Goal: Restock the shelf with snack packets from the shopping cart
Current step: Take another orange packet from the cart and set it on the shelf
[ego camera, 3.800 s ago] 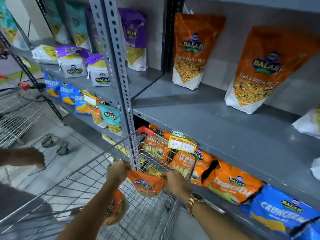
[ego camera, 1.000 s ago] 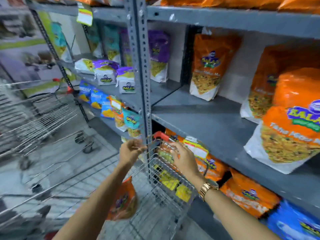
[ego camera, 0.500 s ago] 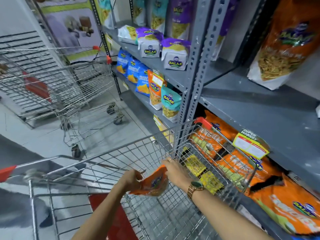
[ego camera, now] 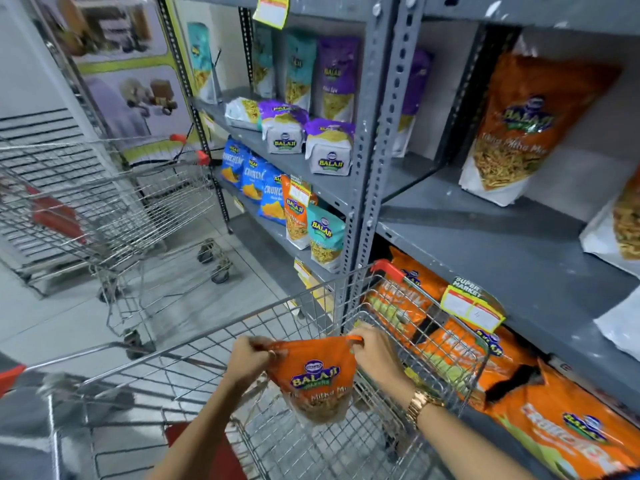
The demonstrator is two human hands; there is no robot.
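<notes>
An orange Balaji snack packet [ego camera: 313, 379] hangs upright over the wire shopping cart [ego camera: 214, 336]. My left hand [ego camera: 246, 355] pinches its top left corner and my right hand [ego camera: 375, 351], with a gold watch on the wrist, pinches its top right corner. The grey metal shelf [ego camera: 485, 251] runs along the right. On it, far right, stand two matching orange packets [ego camera: 523, 129], with bare shelf in front of them.
A second, empty wire cart [ego camera: 114, 209] stands on the floor to the left. The left shelf bay holds purple, teal and blue packets [ego camera: 329, 150]. Orange packets [ego camera: 554, 417] fill the lower shelf behind the cart's far end. A grey upright post [ego camera: 374, 161] divides the bays.
The orange packet has been lifted from low in the cart and now hangs upright between both hands, held by its top corners. The view has tilted up toward the shelves.
</notes>
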